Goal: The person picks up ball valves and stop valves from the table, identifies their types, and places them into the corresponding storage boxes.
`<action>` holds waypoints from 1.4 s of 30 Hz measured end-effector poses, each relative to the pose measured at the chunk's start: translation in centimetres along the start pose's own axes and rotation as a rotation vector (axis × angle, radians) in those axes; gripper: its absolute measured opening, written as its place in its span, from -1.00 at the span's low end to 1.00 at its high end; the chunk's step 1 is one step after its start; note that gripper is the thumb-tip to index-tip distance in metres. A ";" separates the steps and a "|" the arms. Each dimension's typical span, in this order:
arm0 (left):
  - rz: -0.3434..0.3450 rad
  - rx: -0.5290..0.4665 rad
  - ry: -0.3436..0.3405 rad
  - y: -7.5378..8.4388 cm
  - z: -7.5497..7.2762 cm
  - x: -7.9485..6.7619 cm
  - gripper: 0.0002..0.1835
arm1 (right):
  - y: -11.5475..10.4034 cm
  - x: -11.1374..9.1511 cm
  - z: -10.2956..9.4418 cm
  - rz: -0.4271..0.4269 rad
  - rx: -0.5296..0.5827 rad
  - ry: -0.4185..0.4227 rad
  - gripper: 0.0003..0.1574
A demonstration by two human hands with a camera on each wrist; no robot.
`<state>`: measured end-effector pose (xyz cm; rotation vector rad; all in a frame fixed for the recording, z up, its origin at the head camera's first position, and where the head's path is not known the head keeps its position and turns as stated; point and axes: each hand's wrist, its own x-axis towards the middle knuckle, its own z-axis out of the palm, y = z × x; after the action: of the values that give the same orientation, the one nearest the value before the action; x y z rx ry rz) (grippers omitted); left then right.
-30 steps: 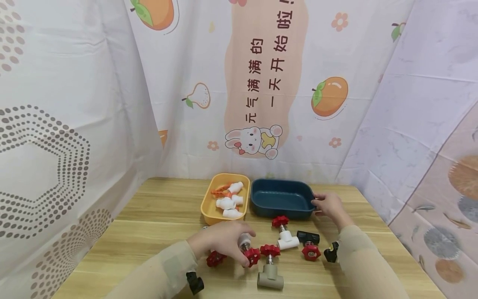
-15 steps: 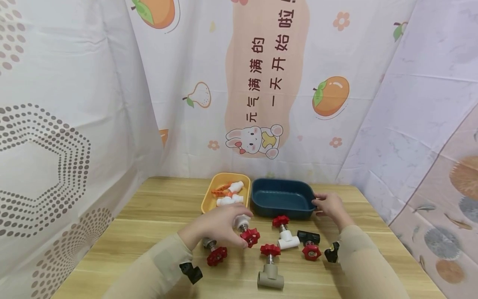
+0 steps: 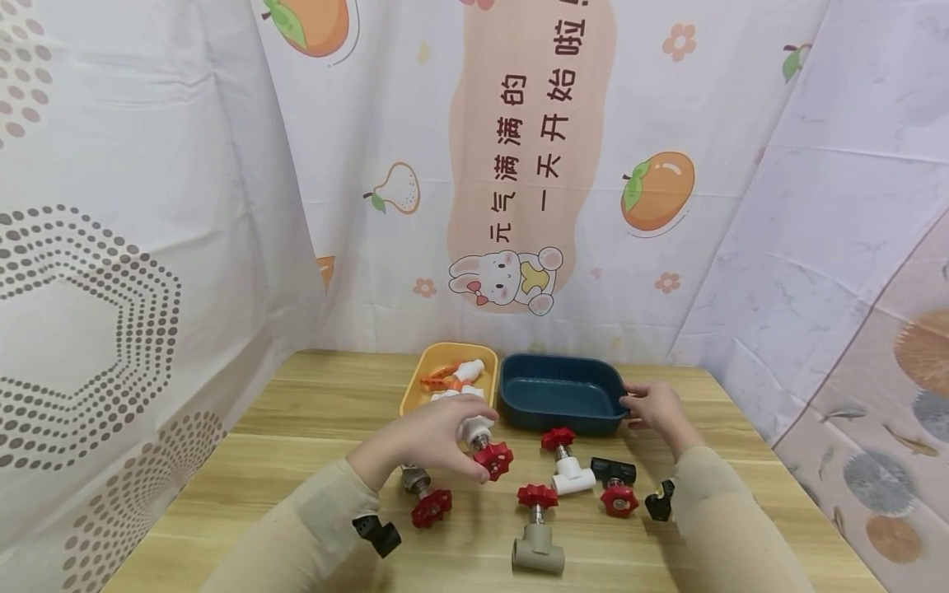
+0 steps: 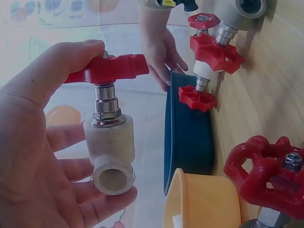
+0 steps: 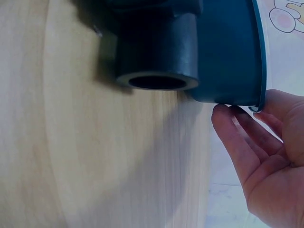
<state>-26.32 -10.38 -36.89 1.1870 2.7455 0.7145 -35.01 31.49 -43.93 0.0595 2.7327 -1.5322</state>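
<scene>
My left hand [image 3: 437, 436] holds a white valve [image 4: 110, 137] with a red handwheel above the table, in front of the yellow bin [image 3: 410, 403]. In the left wrist view the thumb lies on the handwheel and the fingers support the white body from below. My right hand [image 3: 656, 412] grips the right end of the dark blue bin [image 3: 563, 424]. In the right wrist view its thumb is at the rim and its fingertips touch the outer wall. No objects show inside the blue bin.
White and orange fittings [image 3: 469, 372] lie in the yellow bin. Around the table are a grey valve [image 3: 537, 548], a white valve [image 3: 571, 476], a black valve [image 3: 614, 471] and another red-wheeled valve [image 3: 430, 506]. A patterned curtain [image 3: 356, 272] stands behind the table.
My left hand has lifted the white valve and moved it away from me, towards the yellow bin, uncovering the red-wheeled valve at the left. My right hand stays at the blue bin.
</scene>
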 end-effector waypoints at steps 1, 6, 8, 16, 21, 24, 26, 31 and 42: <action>-0.001 0.002 0.003 0.0 0.0 0.0 -0.13 | 0.0 0.0 0.0 0.004 0.000 0.003 -0.44; -0.019 0.003 0.021 0.1 0.0 0.2 -0.14 | -0.1 0.0 -0.1 0.000 -0.012 0.003 -0.44; -0.026 -0.004 0.029 0.1 -0.1 0.3 -0.14 | -0.2 -0.1 -0.1 0.000 -0.008 0.002 -0.45; -0.018 -0.010 0.068 0.2 -0.3 0.8 -0.13 | 0.0 -0.3 -0.1 0.010 0.037 -0.001 -0.44; -0.028 -0.035 0.082 0.1 -0.4 0.9 -0.14 | -0.1 -0.2 0.1 0.004 0.033 -0.004 -0.44; -0.047 -0.046 0.081 0.0 -0.5 1.0 -0.14 | -0.3 -0.1 0.3 -0.006 0.030 -0.004 -0.43; -0.049 -0.051 0.087 0.0 -0.6 1.2 -0.14 | -0.4 -0.1 0.4 -0.008 0.032 0.005 -0.44; -0.049 -0.062 0.114 -0.3 -0.8 1.7 -0.14 | -0.5 0.1 0.3 0.004 0.015 0.023 -0.45; -0.078 -0.066 0.197 -0.6 -1.4 2.8 -0.17 | -0.6 0.4 0.2 0.009 -0.019 0.030 -0.50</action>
<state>-29.03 -9.37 -35.56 1.0417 2.8803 0.9520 -35.40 31.05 -43.57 0.0949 2.7655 -1.5160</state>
